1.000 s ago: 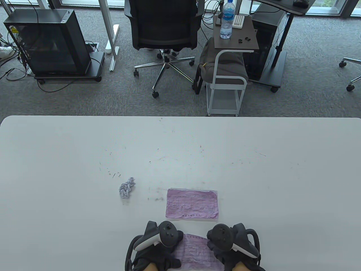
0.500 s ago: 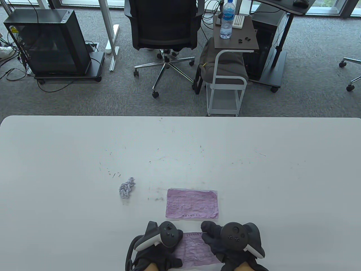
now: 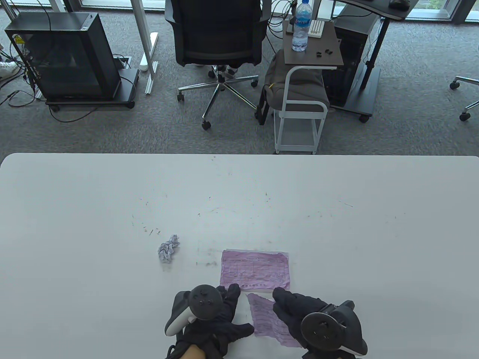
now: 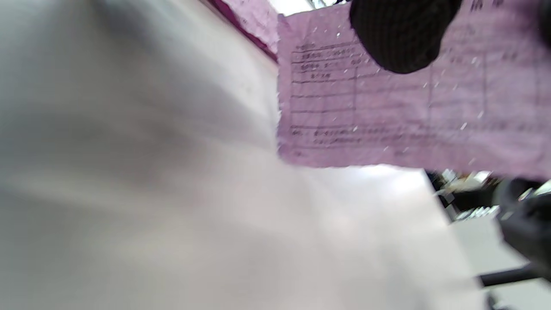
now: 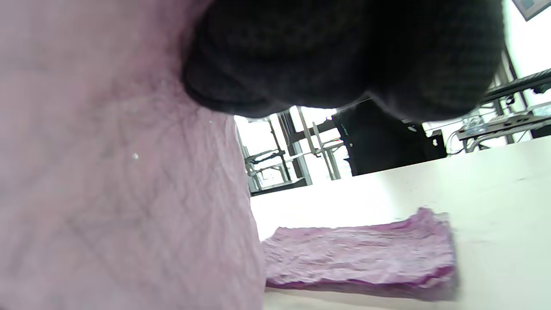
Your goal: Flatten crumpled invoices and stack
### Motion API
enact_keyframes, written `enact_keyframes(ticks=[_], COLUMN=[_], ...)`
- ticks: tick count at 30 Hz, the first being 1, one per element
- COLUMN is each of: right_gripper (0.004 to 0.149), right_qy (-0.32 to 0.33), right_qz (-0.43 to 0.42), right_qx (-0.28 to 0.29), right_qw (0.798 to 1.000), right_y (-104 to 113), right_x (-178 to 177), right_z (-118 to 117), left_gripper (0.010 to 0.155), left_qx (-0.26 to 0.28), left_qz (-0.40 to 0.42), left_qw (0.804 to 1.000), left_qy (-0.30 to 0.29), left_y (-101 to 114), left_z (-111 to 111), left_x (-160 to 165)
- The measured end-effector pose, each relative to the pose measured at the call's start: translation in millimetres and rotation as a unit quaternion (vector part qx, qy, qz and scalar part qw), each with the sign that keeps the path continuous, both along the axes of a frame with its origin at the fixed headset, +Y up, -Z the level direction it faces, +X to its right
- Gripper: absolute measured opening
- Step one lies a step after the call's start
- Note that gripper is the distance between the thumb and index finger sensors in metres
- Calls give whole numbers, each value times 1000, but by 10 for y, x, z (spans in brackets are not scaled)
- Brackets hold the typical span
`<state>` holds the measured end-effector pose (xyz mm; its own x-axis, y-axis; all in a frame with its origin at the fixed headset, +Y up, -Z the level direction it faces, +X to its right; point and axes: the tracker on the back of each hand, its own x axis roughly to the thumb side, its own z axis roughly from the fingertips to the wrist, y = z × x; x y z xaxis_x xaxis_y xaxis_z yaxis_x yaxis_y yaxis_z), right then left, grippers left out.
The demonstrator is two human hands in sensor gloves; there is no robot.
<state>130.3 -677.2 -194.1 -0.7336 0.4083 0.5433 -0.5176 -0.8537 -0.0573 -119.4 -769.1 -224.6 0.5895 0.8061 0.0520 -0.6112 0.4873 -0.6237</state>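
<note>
At the upper middle of the frame, the water bottle [image 3: 301, 26] label reads "WATER"; the pink invoice [image 4: 387, 107] print is too blurred to read.

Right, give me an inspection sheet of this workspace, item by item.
Surface: white table, scuffed with small dark marks near the middle.
Job's things: flat pink stack; loose invoice just in front of it, creased, turned at an angle; crumpled ball to the stack's left.
Clutter: nothing seen on the table.
Grippers: left hand open, fingertips at the stack's near edge; right hand on the loose invoice, its grip hidden.
Cables: none on the table; wires on the floor by the black case.
Surroundings: office chair, side cart with water bottle, grey carpet.
</note>
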Motion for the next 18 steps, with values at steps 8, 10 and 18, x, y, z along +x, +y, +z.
enact_keyframes(ticks=[8,10,18], right_gripper=[38,38,39], right_qy=[6,-2,-67], right_qz=[-241,-255,-201], right_qx=[-62,-81,-111], right_qw=[968,963,971], right_y=[39,-25,-252], right_x=[242,302,450], right_z=[-78,-120,-246], left_gripper=[102,97,83], left_qx=[-98,-110,-53], left_qz=[225,261,298], left_qw=[969,958,948], left_qy=[39,46,98], left_y=[-206,-220,-119], left_z=[-59,-68,-80], left_x=[-115,-114,-209])
